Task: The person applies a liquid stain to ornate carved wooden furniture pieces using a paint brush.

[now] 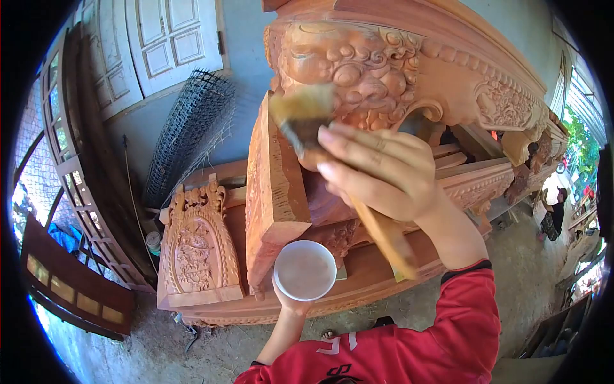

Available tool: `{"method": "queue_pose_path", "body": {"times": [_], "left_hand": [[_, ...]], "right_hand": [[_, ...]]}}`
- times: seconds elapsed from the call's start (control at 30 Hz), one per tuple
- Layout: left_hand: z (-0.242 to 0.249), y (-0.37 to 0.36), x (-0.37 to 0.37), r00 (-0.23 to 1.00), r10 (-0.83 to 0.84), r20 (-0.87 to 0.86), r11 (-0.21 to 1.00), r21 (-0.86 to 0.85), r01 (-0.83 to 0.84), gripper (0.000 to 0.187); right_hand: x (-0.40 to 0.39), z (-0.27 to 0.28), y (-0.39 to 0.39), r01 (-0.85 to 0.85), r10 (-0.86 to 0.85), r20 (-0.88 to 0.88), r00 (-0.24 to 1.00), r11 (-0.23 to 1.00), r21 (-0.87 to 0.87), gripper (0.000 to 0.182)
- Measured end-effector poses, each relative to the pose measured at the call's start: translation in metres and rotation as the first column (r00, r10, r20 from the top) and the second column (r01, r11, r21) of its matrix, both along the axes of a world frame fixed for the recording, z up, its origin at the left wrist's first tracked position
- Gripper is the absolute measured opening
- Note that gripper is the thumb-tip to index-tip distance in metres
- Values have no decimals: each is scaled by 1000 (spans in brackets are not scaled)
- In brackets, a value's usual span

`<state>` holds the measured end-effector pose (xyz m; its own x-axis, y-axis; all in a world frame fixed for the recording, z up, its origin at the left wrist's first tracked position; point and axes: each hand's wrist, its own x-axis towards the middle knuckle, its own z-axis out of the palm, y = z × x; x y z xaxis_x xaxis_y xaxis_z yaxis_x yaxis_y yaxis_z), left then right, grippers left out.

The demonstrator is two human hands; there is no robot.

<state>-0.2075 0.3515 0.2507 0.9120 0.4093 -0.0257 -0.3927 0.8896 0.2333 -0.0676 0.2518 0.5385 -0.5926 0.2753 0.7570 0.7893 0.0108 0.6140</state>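
Observation:
My right hand [384, 169] grips a wide paintbrush [384, 240] near its metal band, the wooden handle slanting down to the right. Its pale bristles, slightly blurred, point up and left and overlap the carved front of a large reddish wood piece [348, 70]. Below, my left hand [291, 299] is wrapped round a white plastic tub [306, 270] holding a brownish, cloudy liquid. The tub is upright, close beside the lower end of a thick wooden leg [281, 192]. Most of the left fingers are hidden behind the tub.
A carved wooden panel [199, 249] leans at the left on a long wooden base [256, 310]. Behind it stands a roll of dark mesh [185, 128] against the wall. Shutters lean at far left. Another person [555, 214] is at far right.

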Motion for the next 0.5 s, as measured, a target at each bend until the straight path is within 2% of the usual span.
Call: {"method": "queue_pose_path", "body": {"times": [0.03,0.07,0.1,0.13,0.17,0.2,0.27,0.3,0.33,0.37,0.43,0.47,0.5], "left_hand": [[2,0,-1,1000,-2,-4,1000,6,2,60],[4,-1,-1,1000,11,-10,1000,-8,-11,61],[5,0,0,1000,19,-15,1000,-24,-20,61],[3,1,1,1000,8,-15,1000,-18,-8,61],[-1,2,3,1000,19,-17,999,-25,-19,61],[-5,1,3,999,30,-20,999,-36,-30,61],[-10,0,-1,999,12,-31,1000,-21,-13,60],[-11,-1,-2,999,8,-41,1000,2,-8,60],[-9,-3,-4,998,24,-51,999,44,-21,58],[-7,-4,-7,999,11,-53,999,46,-9,58],[-4,-7,-13,1000,-19,3,1000,-4,19,52],[-3,-9,-14,1000,-32,0,1000,-1,32,52],[-2,-11,-12,998,-14,-54,1000,-9,13,55]], "right_hand": [[-2,0,0,-117,112,-83,990,991,-61,20],[-6,4,-6,-112,108,-84,991,992,-51,20],[-10,8,-15,-25,11,-319,948,999,-41,20],[-11,10,-24,63,-81,-535,841,997,-53,19],[9,3,-26,-135,205,-627,752,978,159,19],[21,2,-27,-151,353,-680,643,928,340,20],[42,8,-49,-120,486,-765,424,867,484,19],[47,12,-59,-68,526,-751,398,834,548,20],[64,17,-74,85,469,-738,486,815,574,20],[77,21,-87,152,464,-723,513,779,608,20],[81,34,-92,246,378,-594,710,658,712,18],[86,35,-94,256,371,-595,713,652,713,18],[89,36,-94,325,173,-559,811,660,677,16]]}}
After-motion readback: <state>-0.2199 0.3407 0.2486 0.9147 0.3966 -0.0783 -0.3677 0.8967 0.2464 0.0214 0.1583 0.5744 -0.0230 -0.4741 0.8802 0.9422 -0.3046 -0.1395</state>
